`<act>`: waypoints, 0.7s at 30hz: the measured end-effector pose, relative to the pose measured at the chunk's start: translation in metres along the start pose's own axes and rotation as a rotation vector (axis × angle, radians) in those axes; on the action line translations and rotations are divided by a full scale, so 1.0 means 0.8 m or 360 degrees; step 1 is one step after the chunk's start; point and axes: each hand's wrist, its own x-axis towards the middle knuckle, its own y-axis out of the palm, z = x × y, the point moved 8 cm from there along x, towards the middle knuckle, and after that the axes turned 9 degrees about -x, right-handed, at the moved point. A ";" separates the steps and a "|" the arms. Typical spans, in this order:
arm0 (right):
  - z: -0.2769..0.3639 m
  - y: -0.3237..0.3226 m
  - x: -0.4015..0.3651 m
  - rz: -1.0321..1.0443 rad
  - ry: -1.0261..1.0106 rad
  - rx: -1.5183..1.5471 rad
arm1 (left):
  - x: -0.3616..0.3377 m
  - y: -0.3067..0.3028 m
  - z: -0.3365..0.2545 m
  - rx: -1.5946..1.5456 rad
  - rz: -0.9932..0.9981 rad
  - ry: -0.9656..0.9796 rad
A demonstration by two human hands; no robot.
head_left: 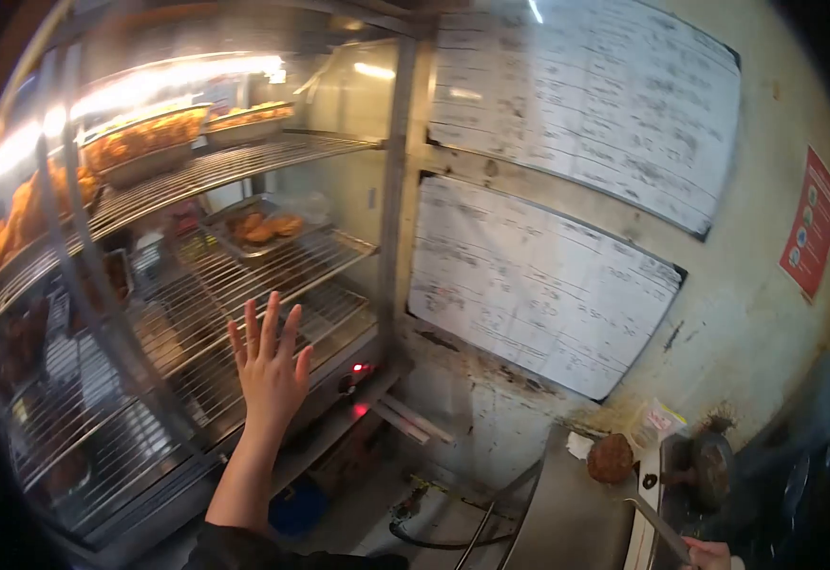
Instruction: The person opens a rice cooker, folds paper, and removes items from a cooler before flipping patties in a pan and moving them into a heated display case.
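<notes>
My left hand (273, 370) is raised with its fingers spread, holding nothing, in front of the wire shelves of a lit food warming cabinet (391, 190). At the lower right edge my right hand (707, 554), partly out of frame, is closed round the handle of a long metal utensil (660, 524). The utensil's far end points toward a rough, round brown lump (611, 459) on the steel counter (567, 518). A tray of browned food pieces (263, 228) sits on the middle shelf, and pans of golden fried food (144, 138) stand on the top shelf.
Two whiteboards with handwriting (548, 285) hang on the stained wall, with a red sign (811, 223) to their right. A clear plastic packet (657, 423) and a dark pan (712, 468) are by the counter. Below the cabinet is a blue container (298, 505).
</notes>
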 end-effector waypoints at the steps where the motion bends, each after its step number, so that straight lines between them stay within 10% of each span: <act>1: 0.005 0.014 0.002 0.0049 -0.0003 -0.0007 | -0.005 0.011 0.024 0.0057 0.0101 -0.0005; 8: 0.063 0.114 0.039 0.0309 -0.0205 -0.0160 | -0.037 0.086 0.107 0.1198 0.0349 0.0405; 21: 0.183 0.201 0.073 0.0470 -0.0428 -0.0169 | -0.113 -0.033 0.128 0.0271 0.0213 -0.0203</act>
